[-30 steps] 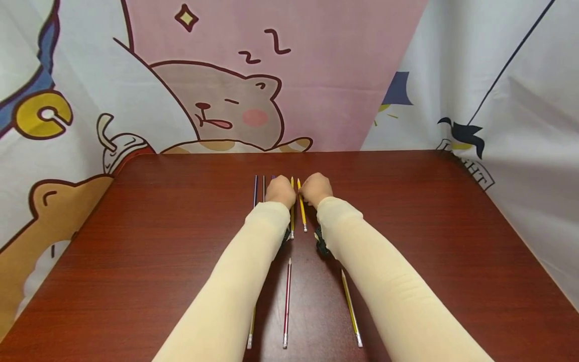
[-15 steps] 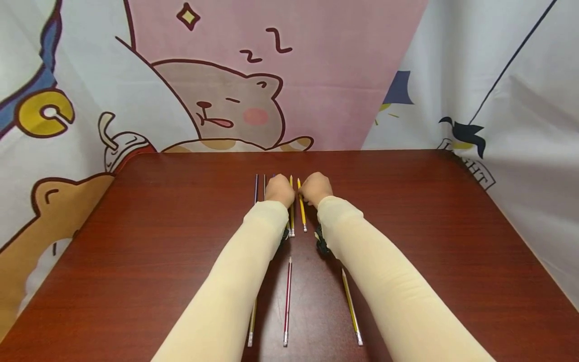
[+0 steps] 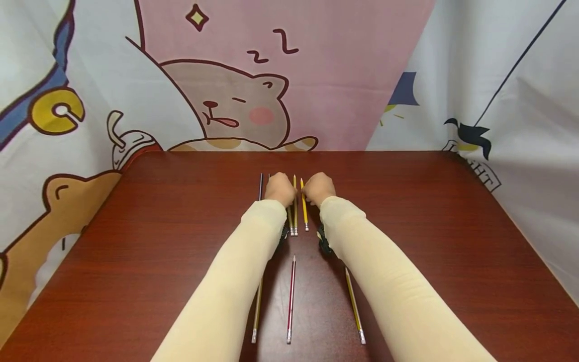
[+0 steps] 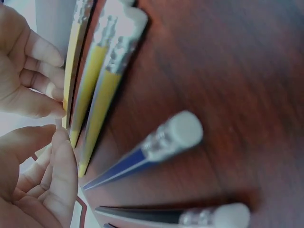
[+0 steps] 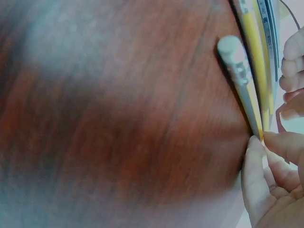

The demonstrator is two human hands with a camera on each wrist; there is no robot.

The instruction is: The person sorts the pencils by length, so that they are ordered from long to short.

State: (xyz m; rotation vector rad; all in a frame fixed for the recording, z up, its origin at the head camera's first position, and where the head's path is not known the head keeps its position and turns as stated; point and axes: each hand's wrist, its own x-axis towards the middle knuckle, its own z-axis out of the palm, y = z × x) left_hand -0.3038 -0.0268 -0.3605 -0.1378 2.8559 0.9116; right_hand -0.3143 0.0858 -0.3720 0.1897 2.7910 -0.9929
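Observation:
My right hand [image 3: 319,187] pinches a yellow pencil [image 5: 245,92] near its far end, with thumb and forefinger. The pencil's white eraser points back toward me. Left of it lie two more yellow pencils [image 4: 99,102], close together with their erasers nearly level. My left hand [image 3: 279,188] is just beside these two, its fingers curled and thumb and forefinger tips together. Whether a pencil is between those tips is hidden. Right by that hand, a dark blue pencil [image 4: 130,164] and a black pencil [image 4: 147,213] lie on the table.
Nearer me on the brown table [image 3: 407,241] lie a red pencil [image 3: 291,296], a dull yellow pencil [image 3: 355,306] on the right, and another dull yellow pencil [image 3: 257,311] partly under the left sleeve. A printed cloth [image 3: 344,75] hangs behind the table.
The head view has shifted slightly. My left hand has moved a little left relative to the pencils and covers more of the dark ones. My right hand stays at its yellow pencil.

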